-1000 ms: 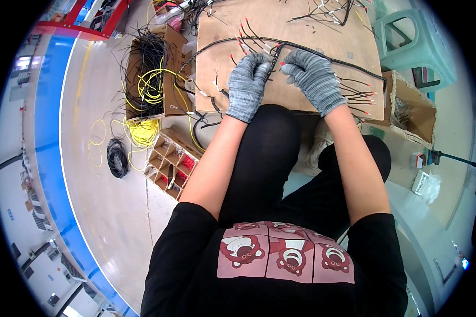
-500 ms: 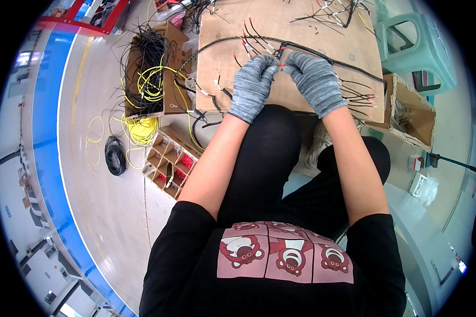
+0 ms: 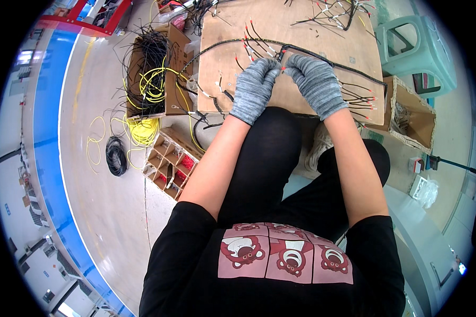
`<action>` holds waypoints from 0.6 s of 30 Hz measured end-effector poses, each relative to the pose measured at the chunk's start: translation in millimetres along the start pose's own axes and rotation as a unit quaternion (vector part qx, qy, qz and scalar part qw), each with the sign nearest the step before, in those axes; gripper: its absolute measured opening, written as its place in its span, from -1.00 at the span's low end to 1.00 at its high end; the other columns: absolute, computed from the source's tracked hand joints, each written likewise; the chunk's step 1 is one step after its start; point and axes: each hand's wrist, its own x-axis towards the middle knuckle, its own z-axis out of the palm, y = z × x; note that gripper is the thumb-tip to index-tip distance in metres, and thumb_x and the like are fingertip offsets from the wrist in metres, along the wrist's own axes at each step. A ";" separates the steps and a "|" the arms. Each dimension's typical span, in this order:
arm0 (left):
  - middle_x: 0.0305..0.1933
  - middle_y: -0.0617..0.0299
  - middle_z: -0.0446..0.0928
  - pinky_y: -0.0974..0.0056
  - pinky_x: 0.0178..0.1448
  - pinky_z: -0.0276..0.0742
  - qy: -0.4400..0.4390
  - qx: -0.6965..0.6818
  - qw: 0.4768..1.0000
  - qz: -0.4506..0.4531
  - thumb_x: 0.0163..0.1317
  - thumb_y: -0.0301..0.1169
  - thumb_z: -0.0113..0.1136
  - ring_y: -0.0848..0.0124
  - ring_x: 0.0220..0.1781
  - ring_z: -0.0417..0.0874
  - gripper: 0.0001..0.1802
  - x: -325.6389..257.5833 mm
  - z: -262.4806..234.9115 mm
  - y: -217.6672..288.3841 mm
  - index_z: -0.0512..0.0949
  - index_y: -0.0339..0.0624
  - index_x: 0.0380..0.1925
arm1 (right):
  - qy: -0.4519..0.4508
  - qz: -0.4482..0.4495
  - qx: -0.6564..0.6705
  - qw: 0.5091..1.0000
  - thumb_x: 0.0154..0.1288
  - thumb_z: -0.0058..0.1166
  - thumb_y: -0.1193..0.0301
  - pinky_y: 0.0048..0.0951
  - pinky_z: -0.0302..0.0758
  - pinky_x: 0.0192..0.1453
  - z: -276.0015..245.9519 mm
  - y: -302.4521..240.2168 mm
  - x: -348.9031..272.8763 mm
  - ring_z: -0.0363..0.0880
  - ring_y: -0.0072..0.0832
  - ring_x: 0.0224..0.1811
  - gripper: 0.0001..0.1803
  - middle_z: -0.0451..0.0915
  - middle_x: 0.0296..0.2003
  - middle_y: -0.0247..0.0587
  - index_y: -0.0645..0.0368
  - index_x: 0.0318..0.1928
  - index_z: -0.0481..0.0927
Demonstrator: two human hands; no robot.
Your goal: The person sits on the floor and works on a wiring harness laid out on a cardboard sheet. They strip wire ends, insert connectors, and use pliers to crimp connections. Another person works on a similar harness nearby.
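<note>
here my left hand and right hand, both in grey gloves, meet at the middle of the brown tabletop, fingertips pinched on a red-tipped wire end of the black wire harness lying across it. to the left, a cardboard box of black and yellow wires sits on the floor; a green stool stands far right.
</note>
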 end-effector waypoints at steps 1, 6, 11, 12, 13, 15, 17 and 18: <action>-0.32 0.04 0.57 0.22 -0.14 0.50 -0.002 -0.008 1.000 -0.006 0.16 -0.42 0.17 0.14 -0.25 0.60 -0.87 -0.3 -0.3 0.2 0.55 -0.24 -0.33 | 0.001 -0.006 -0.002 1.000 0.12 0.11 0.47 -0.33 0.51 -0.09 0.6 0.8 0.2 0.59 -0.18 -0.24 -0.80 0.62 -0.30 -0.05 0.21 -0.21 0.60; -0.33 0.05 0.59 0.26 -0.16 0.52 -0.008 -0.046 0.998 -0.033 0.15 -0.44 0.19 0.21 -0.27 0.63 -0.84 -0.5 1.2 1.9 0.53 -0.26 -0.29 | -0.001 -0.026 -0.022 0.999 0.14 0.07 0.47 -0.31 0.49 -0.06 1.4 1.0 1.9 0.58 -0.16 -0.21 -0.81 0.62 -0.28 -0.06 0.20 -0.21 0.60; -0.30 0.07 0.60 0.31 -0.17 0.54 0.003 -0.076 0.997 -0.027 0.14 -0.49 0.19 0.29 -0.28 0.64 -0.82 -0.1 3.7 3.8 0.49 -0.29 -0.25 | -0.012 -0.057 -0.060 0.997 0.17 0.05 0.46 -0.30 0.47 -0.03 7.7 9.8 3.7 0.57 -0.17 -0.19 -0.81 0.61 -0.27 -0.08 0.18 -0.20 0.60; -0.29 0.06 0.59 0.29 -0.16 0.54 -0.004 -0.068 0.997 -0.037 0.14 -0.50 0.18 0.26 -0.26 0.64 -0.82 -0.3 3.2 2.8 0.49 -0.28 -0.25 | -0.009 -0.053 -0.058 0.997 0.16 0.06 0.46 -0.30 0.47 -0.03 6.8 8.2 3.4 0.57 -0.17 -0.20 -0.81 0.62 -0.28 -0.08 0.18 -0.20 0.60; -0.28 0.05 0.58 0.28 -0.15 0.53 -0.013 -0.061 0.997 -0.046 0.14 -0.50 0.17 0.24 -0.25 0.63 -0.83 -0.3 1.4 3.7 0.49 -0.28 -0.25 | -0.006 -0.047 -0.057 0.997 0.16 0.07 0.45 -0.31 0.48 -0.04 4.7 5.4 2.2 0.57 -0.17 -0.20 -0.81 0.62 -0.28 -0.08 0.19 -0.20 0.60; -0.26 0.04 0.56 0.25 -0.12 0.52 -0.015 -0.025 0.999 -0.037 0.13 -0.50 0.16 0.19 -0.23 0.61 -0.84 -0.6 0.0 1.2 0.49 -0.26 -0.26 | 0.005 -0.040 -0.034 0.999 0.14 0.09 0.45 -0.31 0.48 -0.05 4.2 4.3 1.1 0.58 -0.18 -0.22 -0.81 0.62 -0.28 -0.08 0.20 -0.21 0.60; -0.26 0.03 0.53 0.21 -0.10 0.50 -0.003 0.035 0.999 0.000 0.12 -0.50 0.15 0.13 -0.21 0.58 -0.84 0.2 0.4 -3.1 0.50 -0.25 -0.27 | 0.021 -0.035 0.009 0.999 0.13 0.11 0.45 -0.32 0.49 -0.07 5.9 6.1 -0.1 0.58 -0.18 -0.23 -0.80 0.62 -0.28 -0.07 0.20 -0.21 0.60; -0.27 0.03 0.52 0.19 -0.09 0.49 -0.003 0.039 0.999 -0.002 0.12 -0.50 0.15 0.12 -0.19 0.57 -0.85 -0.3 0.6 -5.0 0.50 -0.24 -0.28 | 0.020 -0.028 0.018 0.999 0.12 0.12 0.45 -0.32 0.49 -0.07 5.8 6.0 -0.1 0.58 -0.19 -0.23 -0.80 0.62 -0.28 -0.07 0.21 -0.21 0.60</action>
